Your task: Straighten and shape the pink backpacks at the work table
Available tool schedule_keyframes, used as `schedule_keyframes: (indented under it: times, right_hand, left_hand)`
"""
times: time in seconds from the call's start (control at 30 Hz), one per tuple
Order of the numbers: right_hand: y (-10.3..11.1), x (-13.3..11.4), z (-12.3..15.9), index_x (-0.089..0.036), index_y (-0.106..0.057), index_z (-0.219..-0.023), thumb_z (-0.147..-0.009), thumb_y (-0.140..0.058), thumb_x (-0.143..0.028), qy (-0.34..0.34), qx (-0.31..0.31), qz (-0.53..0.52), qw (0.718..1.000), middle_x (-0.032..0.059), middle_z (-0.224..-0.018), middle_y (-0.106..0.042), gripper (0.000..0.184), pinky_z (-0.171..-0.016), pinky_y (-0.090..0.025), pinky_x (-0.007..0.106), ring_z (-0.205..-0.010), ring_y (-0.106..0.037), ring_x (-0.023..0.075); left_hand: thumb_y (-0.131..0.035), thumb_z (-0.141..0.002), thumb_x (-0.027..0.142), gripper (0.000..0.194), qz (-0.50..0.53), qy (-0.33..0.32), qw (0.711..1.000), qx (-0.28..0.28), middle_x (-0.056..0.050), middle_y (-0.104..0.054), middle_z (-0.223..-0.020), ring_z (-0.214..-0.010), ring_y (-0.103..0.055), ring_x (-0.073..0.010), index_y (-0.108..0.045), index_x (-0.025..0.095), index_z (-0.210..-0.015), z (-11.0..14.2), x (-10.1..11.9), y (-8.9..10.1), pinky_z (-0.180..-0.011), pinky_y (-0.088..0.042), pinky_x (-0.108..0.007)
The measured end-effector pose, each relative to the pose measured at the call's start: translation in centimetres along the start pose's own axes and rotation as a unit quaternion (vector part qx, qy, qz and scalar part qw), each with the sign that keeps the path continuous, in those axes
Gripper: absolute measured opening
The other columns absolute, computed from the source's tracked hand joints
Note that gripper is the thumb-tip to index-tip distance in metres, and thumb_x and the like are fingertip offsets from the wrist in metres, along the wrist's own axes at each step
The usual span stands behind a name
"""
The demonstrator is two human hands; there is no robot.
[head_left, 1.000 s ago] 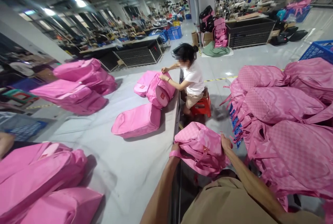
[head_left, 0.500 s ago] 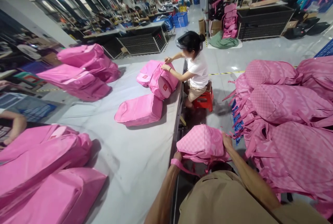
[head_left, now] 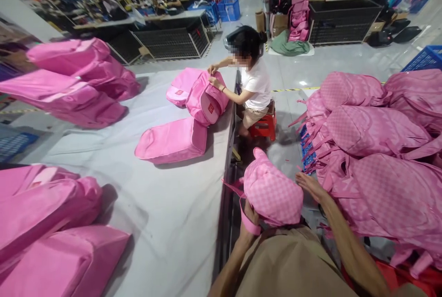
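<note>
1. Pink checkered fabric backpack (head_left: 272, 191) is standing bunched over the lap, just beside the grey table (head_left: 165, 223).
2. Left hand (head_left: 251, 216) is gripping its strap underneath.
3. Right hand (head_left: 311, 185) is hovering open-fingered beside it; unhandled checkered backpacks (head_left: 380, 159) are piling rightward.

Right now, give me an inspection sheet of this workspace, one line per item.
Surface: long grey table, bare in the middle.
Job's things: pink checked backpack held up off the lap, beside the table edge.
Clutter: plain pink bags at near left, far left and mid-table; pile of checked backpacks on the right.
Hands: left hand under the backpack, gripping its strap; right hand open, fingers at the backpack's side.
Cables: nothing seen.
Surroundings: a co-worker on a red stool handles a pink bag; blue crates and black wire bins behind.
</note>
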State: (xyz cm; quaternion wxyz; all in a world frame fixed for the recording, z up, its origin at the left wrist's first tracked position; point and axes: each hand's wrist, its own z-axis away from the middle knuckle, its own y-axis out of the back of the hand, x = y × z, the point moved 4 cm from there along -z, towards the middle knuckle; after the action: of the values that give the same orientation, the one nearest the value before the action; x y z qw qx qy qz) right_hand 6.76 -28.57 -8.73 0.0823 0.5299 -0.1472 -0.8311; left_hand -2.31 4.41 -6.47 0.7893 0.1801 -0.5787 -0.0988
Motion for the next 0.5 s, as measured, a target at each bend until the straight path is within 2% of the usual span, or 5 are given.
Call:
schedule_keyframes:
  times: [0.13, 0.2, 0.27, 0.4, 0.5]
  right_hand:
    - [-3.9, -4.4, 0.3, -0.028, -0.069, -0.159, -0.097, -0.078, -0.074, 0.112, -0.102, 0.044, 0.987, 0.0139, -0.157, -0.072, 0.078, -0.120, -0.056, 0.043, -0.143, -0.069, 0.0309]
    - [-5.8, -5.5, 0.9, -0.030, -0.063, -0.165, -0.094, -0.079, -0.077, 0.134, -0.090, 0.116, 0.980, 0.0121, -0.153, -0.074, 0.087, -0.119, -0.054, 0.043, -0.139, -0.071, 0.0334]
    - [-7.0, -5.4, 1.3, -0.028, -0.068, -0.159, -0.098, -0.072, -0.081, 0.111, -0.057, 0.169, 0.978, 0.0114, -0.138, -0.081, 0.080, -0.112, -0.056, 0.042, -0.128, -0.076, 0.0344]
    - [-8.5, -4.1, 1.7, -0.022, -0.079, -0.133, -0.107, -0.054, -0.081, 0.090, -0.049, 0.204, 0.974, 0.0110, -0.117, -0.085, 0.069, -0.098, -0.058, 0.037, -0.116, -0.079, 0.0341]
    - [-9.3, -3.5, 2.4, -0.020, -0.081, -0.121, -0.109, -0.046, -0.083, 0.088, -0.011, 0.223, 0.971, 0.0152, -0.109, -0.085, 0.073, -0.093, -0.057, 0.038, -0.111, -0.080, 0.0368]
  left_hand:
    - [-0.063, -0.095, 0.046, 0.058, 0.009, -0.020, 1.000, -0.007, -0.020, -0.075, -0.146, -0.141, -0.070, -0.0335, -0.067, 0.019, -0.147, -1.5, 1.3, 0.6, -0.124, -0.055, -0.046]
    - [-0.063, -0.096, 0.045, 0.060, 0.008, -0.032, 0.999, -0.011, -0.021, -0.075, -0.145, -0.133, -0.074, -0.0334, -0.064, 0.017, -0.149, -2.1, 2.2, 0.7, -0.119, -0.058, -0.046]
    - [-0.063, -0.096, 0.044, 0.065, -0.014, -0.014, 1.000, -0.024, -0.025, -0.073, -0.147, -0.129, -0.077, -0.0361, -0.061, 0.015, -0.154, -2.5, 2.3, 0.5, -0.115, -0.061, -0.048]
    - [-0.062, -0.095, 0.041, 0.069, -0.035, 0.058, 0.998, -0.020, -0.026, -0.070, -0.157, -0.139, -0.074, -0.0396, -0.058, 0.015, -0.159, -2.2, -0.6, 0.6, -0.123, -0.057, -0.051]
    - [-0.062, -0.094, 0.051, 0.068, -0.018, 0.043, 0.999, 0.009, -0.023, -0.074, -0.152, -0.149, -0.068, -0.0403, -0.064, 0.019, -0.154, -0.5, -4.2, 0.3, -0.130, -0.052, -0.052]
